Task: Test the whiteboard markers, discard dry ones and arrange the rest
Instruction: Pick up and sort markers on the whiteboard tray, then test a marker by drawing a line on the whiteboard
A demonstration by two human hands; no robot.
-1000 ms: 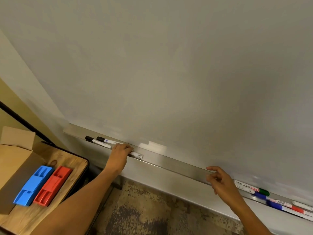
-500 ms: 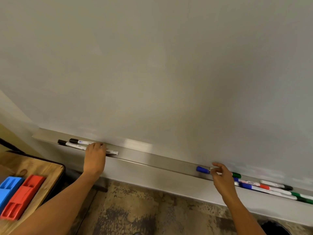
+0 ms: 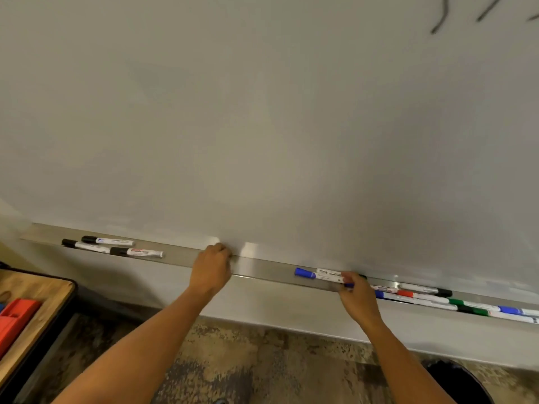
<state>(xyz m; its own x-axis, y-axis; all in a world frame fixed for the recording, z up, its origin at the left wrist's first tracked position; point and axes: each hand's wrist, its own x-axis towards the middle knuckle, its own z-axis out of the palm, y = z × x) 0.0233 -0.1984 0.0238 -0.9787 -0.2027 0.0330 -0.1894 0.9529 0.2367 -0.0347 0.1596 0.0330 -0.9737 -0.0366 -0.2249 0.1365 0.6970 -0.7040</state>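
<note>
Three black-capped markers (image 3: pixel 112 246) lie at the left end of the metal tray (image 3: pixel 262 268) under the whiteboard (image 3: pixel 262 126). A blue-capped marker (image 3: pixel 318 274) lies on the tray near the middle, and my right hand (image 3: pixel 357 297) pinches its right end. My left hand (image 3: pixel 211 266) rests on the tray's middle with curled fingers and holds nothing that I can see. Several markers (image 3: pixel 455 301) with red, green, blue and black caps lie in a cluster on the tray to the right of my right hand.
A wooden table (image 3: pixel 35 304) at lower left carries a red holder (image 3: pixel 14 319). The rim of a dark bin (image 3: pixel 455 377) shows on the floor at lower right. Dark pen strokes (image 3: pixel 440 16) mark the board's top right corner.
My left hand let go of the third black marker and slid right along the tray. My right hand closed on the blue-capped marker. The view shifted to the right.
</note>
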